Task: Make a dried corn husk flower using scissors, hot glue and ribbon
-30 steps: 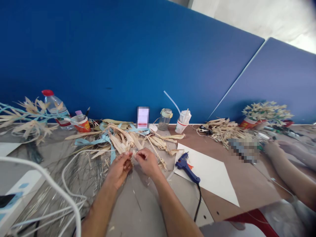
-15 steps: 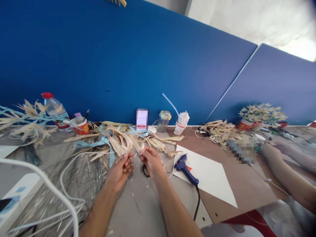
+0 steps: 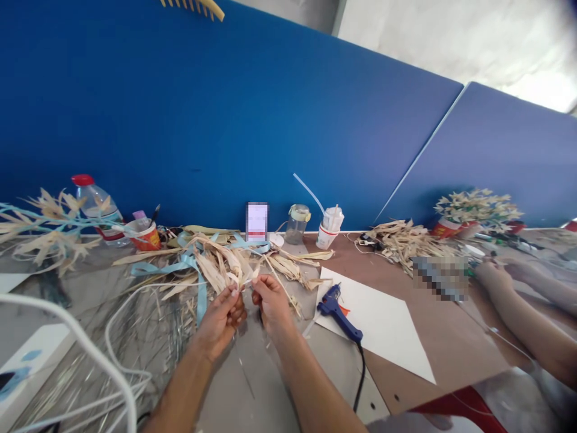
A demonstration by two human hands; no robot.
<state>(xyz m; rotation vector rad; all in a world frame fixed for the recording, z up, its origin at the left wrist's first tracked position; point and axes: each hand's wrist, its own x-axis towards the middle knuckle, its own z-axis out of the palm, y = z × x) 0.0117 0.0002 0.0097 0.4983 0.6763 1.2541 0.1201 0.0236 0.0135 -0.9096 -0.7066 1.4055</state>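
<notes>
Between both hands, low over the table, is a pale strip of dried husk (image 3: pixel 241 281). My left hand (image 3: pixel 224 316) is closed, thumb and fingertips pinching its left end. My right hand (image 3: pixel 271 297) pinches the other end between thumb and forefinger. Just behind them spreads a loose heap of dried husks (image 3: pixel 216 258), with a light blue ribbon (image 3: pixel 187 261) trailing through it. A thin wire hangs or lies below the left hand; which one I cannot tell. To the right, a blue glue gun (image 3: pixel 339 313) rests on a white sheet (image 3: pixel 383 340).
Husk flowers on blue stems (image 3: pixel 58 222), a red-capped bottle (image 3: pixel 97 204) and a red cup (image 3: pixel 146 236) stand left. White cables (image 3: pixel 121 361) and a power strip (image 3: pixel 36 361) lie front left. A phone (image 3: pixel 256 222), a jar (image 3: pixel 297 224) and a co-worker's arms (image 3: pixel 518 294) are also there.
The husk piece between my hands was upright and is now a narrower strip drawn across from hand to hand. My right hand has shifted slightly left. The view has tilted a little.
</notes>
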